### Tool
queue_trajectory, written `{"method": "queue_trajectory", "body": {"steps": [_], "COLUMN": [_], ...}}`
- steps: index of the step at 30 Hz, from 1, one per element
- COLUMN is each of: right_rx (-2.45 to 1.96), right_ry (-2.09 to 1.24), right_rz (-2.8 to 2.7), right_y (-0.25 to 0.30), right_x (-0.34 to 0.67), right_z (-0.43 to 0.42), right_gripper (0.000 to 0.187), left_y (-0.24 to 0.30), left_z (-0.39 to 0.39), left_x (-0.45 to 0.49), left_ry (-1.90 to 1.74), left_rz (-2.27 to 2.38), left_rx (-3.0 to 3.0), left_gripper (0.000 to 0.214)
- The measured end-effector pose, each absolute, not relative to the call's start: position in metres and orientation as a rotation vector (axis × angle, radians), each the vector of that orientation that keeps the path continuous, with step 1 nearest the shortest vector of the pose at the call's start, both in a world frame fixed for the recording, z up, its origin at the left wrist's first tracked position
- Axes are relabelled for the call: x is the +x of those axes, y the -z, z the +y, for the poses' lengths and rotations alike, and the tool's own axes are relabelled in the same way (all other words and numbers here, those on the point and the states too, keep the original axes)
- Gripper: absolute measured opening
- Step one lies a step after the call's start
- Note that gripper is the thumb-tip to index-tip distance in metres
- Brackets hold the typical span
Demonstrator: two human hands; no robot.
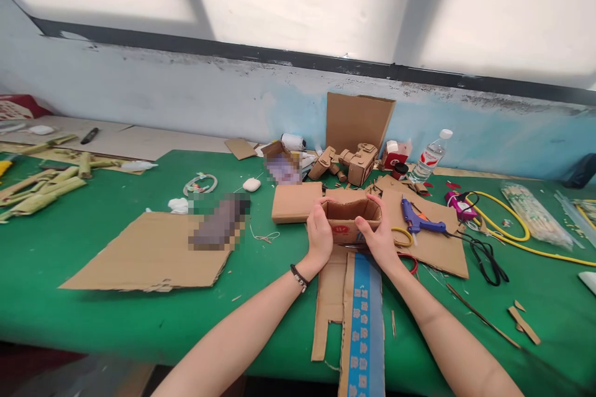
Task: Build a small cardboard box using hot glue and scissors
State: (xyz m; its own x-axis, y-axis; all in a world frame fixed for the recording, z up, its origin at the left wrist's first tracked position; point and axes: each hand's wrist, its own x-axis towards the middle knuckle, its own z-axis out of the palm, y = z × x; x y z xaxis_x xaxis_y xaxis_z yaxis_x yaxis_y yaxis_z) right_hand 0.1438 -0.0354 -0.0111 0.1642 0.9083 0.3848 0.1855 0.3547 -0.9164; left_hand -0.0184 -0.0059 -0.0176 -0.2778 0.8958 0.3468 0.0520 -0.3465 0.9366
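Between my two hands is an open-topped cardboard box [342, 231] with red and blue print on its near side. My left hand [320, 232] is wrapped around its left end. At the right end, my right hand [376, 232] grips it, the thumb on the near wall. Just below the box lie a blue-printed cardboard strip [365, 322] and a plain notched cardboard piece [329, 291]. A closed flat cardboard box [297, 201] sits beside my left hand. Scissors with a yellow handle [403, 236] lie near my right hand, their blades mostly hidden.
A blue glue gun [421, 220] rests on a cardboard sheet [447, 253] at right. Behind stand cardboard models [361, 164] and a water bottle [429, 158]. Another cardboard sheet [149, 254] lies left on the green table [261, 335]. A yellow cable [526, 217] curves at right.
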Motion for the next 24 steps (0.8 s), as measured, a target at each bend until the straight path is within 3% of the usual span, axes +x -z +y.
{"method": "queue_trajectory", "body": {"steps": [9,15,24], "right_rx": [-1.096,-1.090,-1.038], "right_ry": [-0.613,-0.491,-0.571], "right_rz": [-1.333,-1.342,-1.292], "right_y": [-0.008,-0.020,-0.001], "right_x": [0.159,0.167,0.154], "right_z": [-0.035,-0.043,-0.060], "right_gripper": [0.076,0.078,0.078], "left_y": [0.005,-0.008,0.009], "left_z": [-0.018,-0.017,-0.022], "left_x": [-0.015,-0.027,-0.015], "left_ry": [-1.632,-1.544,-1.766], "left_rz": [0.894,0.703,1.000], "left_rx": [1.364,1.686,1.656], "left_gripper": [0.061,0.091,0.041]}}
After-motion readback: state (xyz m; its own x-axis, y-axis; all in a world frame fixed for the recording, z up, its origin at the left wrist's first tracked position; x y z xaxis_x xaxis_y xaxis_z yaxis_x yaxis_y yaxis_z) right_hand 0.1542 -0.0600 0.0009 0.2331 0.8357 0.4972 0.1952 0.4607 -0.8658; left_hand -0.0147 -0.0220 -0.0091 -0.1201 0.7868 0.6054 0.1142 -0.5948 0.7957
